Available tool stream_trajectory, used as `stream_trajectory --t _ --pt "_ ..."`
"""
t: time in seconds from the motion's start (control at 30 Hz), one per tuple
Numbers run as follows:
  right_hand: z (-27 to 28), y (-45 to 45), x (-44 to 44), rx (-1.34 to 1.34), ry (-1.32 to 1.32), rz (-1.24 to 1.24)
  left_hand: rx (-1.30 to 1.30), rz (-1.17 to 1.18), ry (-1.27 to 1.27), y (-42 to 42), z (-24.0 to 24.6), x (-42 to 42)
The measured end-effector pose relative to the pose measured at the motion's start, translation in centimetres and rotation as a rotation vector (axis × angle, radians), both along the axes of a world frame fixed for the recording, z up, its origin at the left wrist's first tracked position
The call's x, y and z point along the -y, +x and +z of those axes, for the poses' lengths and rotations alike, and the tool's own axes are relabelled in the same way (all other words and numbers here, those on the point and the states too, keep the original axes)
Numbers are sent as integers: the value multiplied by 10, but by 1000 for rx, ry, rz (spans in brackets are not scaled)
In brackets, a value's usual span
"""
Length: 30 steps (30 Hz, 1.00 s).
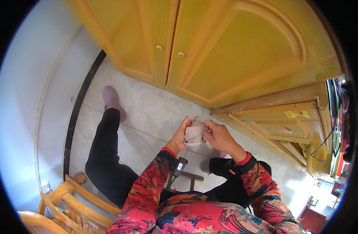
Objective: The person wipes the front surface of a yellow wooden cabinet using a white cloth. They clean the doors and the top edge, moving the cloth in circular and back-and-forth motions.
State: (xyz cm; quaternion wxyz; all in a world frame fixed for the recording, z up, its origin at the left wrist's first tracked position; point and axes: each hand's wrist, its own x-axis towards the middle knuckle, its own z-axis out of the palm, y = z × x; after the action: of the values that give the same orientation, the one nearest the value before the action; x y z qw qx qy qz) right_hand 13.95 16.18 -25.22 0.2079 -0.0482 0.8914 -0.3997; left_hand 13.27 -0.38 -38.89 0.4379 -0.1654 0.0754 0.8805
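Observation:
A bundle of pale greyish cloth (194, 131) is held between my two hands, above the tiled floor. My left hand (178, 135) cups its left side, with the thumb up along the edge. On the right side, the bent fingers of my right hand (219, 136) press into the cloth near its top. A whitish rounded rim (193, 144) shows under the cloth; whether it is a separate object I cannot tell. The far side of the bundle is hidden.
Yellow wooden cabinet doors (225, 52) with round knobs rise ahead. A lower wooden cabinet (278, 125) stands to the right. Wooden slatted furniture (76, 204) is at the lower left, near a white wall (50, 87). My legs are spread, with a small stool frame (192, 176) between them.

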Motion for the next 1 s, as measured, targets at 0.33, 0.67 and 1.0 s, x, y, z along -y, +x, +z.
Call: stream_trajectory --t 0.33,0.67,1.0 --pt "14 -8 3 -90 263 121 38 322 -149 -66 -59 14" --pt "23 -17 6 -113 269 194 -259 665 -1169 -137 -19 -50" --pt "28 -13 4 -105 257 237 -584 518 -1539 -154 -125 -48"
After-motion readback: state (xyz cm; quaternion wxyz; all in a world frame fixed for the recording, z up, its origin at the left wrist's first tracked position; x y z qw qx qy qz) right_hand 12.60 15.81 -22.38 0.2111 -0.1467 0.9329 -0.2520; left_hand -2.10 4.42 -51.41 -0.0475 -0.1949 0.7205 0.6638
